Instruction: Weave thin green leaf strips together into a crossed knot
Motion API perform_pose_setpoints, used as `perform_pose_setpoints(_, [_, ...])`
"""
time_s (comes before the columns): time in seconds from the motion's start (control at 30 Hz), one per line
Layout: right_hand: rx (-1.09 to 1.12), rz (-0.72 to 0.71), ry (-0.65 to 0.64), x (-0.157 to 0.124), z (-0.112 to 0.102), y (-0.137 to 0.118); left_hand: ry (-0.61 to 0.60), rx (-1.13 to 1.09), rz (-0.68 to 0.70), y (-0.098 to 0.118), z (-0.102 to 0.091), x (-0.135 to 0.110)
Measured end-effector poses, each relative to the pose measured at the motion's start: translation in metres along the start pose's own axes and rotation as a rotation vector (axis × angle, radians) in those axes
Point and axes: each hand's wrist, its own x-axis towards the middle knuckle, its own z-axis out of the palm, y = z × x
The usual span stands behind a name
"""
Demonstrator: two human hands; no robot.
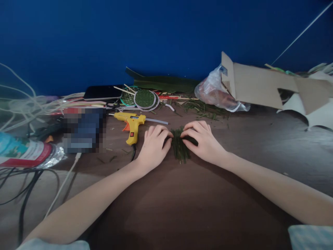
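A small bundle of short green leaf strips [179, 147] lies on the brown table [187, 208] between my hands. My left hand [154, 146] rests on the table, fingers curled and pressed against the bundle's left side. My right hand [202, 139] mirrors it, fingers curled and pressed on the bundle's right side. Both hands squeeze the strips together. A yellow glue gun [132, 125] lies just left of my left hand.
Round green woven discs [144, 99] and a black phone [103, 92] lie behind, with long green leaves [166, 83]. A plastic bag [217, 92] and cardboard pieces [262, 85] sit at the right. Cables [26, 187], white cords and a plastic bottle [24, 151] fill the left.
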Motion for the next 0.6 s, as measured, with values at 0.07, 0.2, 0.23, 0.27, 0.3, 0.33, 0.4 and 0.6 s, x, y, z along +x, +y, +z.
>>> perform_pose_setpoints(0.07, [-0.002,0.003,0.01,0.0003,0.0,-0.0003,-0.002,-0.001,0.0,-0.0002,0.0001,0.0])
perform_pose_setpoints(0.2, [-0.002,0.002,0.003,0.0008,0.0007,-0.0004,-0.011,0.013,0.0,-0.0005,0.0008,0.0001])
perform_pose_setpoints(0.23, [0.0,0.0,-0.004,0.0008,0.001,-0.0002,-0.014,0.016,0.0,-0.0004,0.0009,0.0002])
perform_pose_setpoints(0.27, [0.004,-0.003,-0.011,0.0008,0.0013,0.0,-0.014,0.019,-0.001,-0.0003,0.0011,0.0003])
perform_pose_setpoints(0.3, [0.01,-0.005,-0.016,0.0008,0.0015,0.0001,-0.014,0.021,-0.001,-0.0001,0.0011,0.0005])
perform_pose_setpoints(0.33, [0.016,-0.007,-0.019,0.0009,0.0017,0.0001,-0.014,0.021,0.001,0.0002,0.0011,0.0007])
perform_pose_setpoints(0.4, [0.025,-0.008,-0.021,0.0011,0.0021,0.0,-0.016,0.022,0.01,0.0006,0.001,0.001])
perform_pose_setpoints(0.6, [0.038,0.006,-0.029,0.0021,0.0032,0.0003,-0.028,0.02,0.015,-0.0004,0.0018,0.0011])
